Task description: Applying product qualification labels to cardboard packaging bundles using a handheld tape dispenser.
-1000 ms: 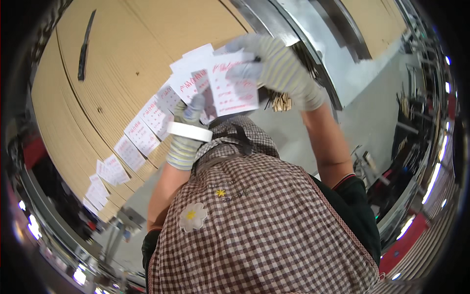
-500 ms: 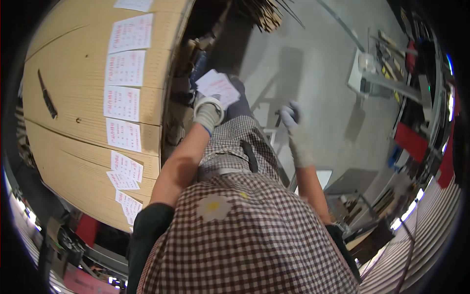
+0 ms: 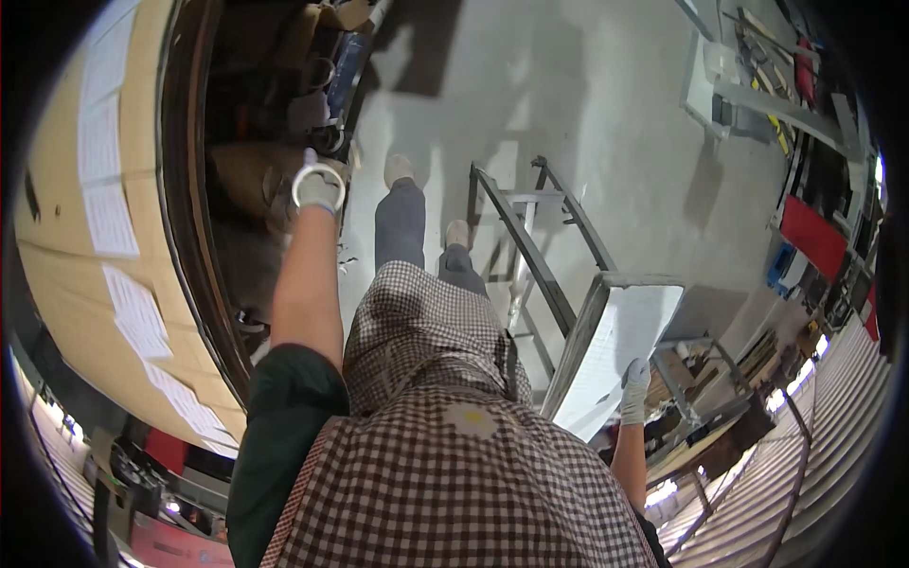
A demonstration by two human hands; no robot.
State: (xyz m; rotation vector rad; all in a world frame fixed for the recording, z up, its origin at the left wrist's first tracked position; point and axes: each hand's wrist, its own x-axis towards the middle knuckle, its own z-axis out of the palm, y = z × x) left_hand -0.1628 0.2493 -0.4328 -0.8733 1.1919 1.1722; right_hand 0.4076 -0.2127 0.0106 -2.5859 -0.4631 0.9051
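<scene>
My left hand [image 3: 327,192], in a pale glove, hangs low beside the carton-covered table's edge. A white ring, like a roll of tape [image 3: 298,190], is looped around it. One finger or thumb points ahead; the other fingers are hidden. No sheets show in this hand. Off to my right, my gloved right hand [image 3: 635,390] reaches onto a slanted white-topped board [image 3: 620,320] with a dark raised edge. Its fingers are stretched out and seem to touch the white surface.
Printed white sheets [image 3: 109,222] line the brown cardboard [image 3: 57,284] at left. A dark metal frame [image 3: 530,246] stands on the grey floor ahead of the board. Red panels [image 3: 812,237] and tools are at far right. Dark clutter [image 3: 317,104] lies under the table's edge.
I have turned away from the cardboard toward the board. My left hand moved outward, and its white sheets are out of sight. My right hand swung back and right onto the board.
</scene>
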